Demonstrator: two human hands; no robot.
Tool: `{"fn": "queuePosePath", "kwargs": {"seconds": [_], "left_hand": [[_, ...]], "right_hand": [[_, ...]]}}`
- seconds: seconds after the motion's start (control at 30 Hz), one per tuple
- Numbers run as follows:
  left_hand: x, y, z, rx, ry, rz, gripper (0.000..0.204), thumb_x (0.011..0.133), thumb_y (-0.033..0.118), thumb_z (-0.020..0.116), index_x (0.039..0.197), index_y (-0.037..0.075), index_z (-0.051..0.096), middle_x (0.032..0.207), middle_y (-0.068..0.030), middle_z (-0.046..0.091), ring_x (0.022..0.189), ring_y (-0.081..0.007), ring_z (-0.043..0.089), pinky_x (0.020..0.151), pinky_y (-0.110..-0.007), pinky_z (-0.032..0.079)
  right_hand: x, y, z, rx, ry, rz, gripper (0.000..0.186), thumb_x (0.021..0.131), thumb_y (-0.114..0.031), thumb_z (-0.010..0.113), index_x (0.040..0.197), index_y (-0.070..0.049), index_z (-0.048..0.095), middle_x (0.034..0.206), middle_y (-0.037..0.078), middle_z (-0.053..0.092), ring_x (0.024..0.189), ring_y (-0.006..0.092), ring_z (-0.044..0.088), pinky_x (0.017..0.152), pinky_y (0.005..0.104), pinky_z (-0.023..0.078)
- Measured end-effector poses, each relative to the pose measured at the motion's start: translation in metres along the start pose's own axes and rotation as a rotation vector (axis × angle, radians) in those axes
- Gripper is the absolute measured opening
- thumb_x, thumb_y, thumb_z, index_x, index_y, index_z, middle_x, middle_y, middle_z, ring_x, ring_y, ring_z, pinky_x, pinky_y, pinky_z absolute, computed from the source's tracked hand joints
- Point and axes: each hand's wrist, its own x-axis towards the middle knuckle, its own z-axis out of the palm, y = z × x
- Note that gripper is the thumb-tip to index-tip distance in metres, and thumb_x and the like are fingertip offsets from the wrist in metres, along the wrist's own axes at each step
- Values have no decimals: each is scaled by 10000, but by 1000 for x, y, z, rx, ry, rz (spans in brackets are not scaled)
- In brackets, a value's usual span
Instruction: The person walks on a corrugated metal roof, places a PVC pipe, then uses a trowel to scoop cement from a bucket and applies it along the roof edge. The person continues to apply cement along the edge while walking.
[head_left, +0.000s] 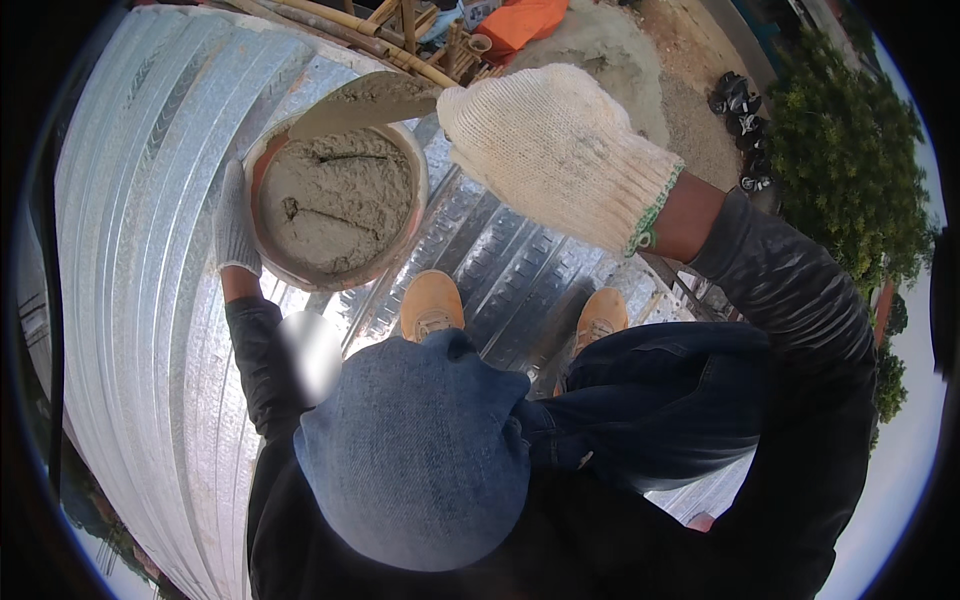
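Note:
My left hand, in a pale knit glove, grips the side of a round bucket of grey wet mortar, whose surface shows grooves. My right hand, in a cream glove with a green cuff, is closed on a trowel, whose handle it hides. The blade carries mortar and is over the bucket's far rim; I cannot tell if it touches. Both hands are above ribbed metal sheeting, where my tan shoes stand.
Bamboo poles and an orange sheet lie beyond the sheeting's far edge, near a grey heap. Black bags or similar dark objects are down at the right, beside a leafy tree. Metal bars show below my right wrist.

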Motion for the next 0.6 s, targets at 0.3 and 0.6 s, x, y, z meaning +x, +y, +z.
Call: {"fn": "queuePosePath", "kwargs": {"seconds": [0.3,0.6], "left_hand": [[-2,26,-38,99,18,-40,722,1131,595,508,1542,5,576,1436,-145,677,1233,-284,684,1078,-376,557],[-26,30,-11,127,40,-94,752,1156,584,449,1622,-7,464,1571,-151,562,1392,-301,568,1179,-417,468]], "right_hand": [[-45,38,29,1351,54,597,355,923,-326,778,1070,-4,753,893,136,788,734,180,773,690,349,636],[41,-54,148,1549,413,801,371,942,-287,683,1025,74,669,906,294,714,932,474,724,851,521,556]]}}
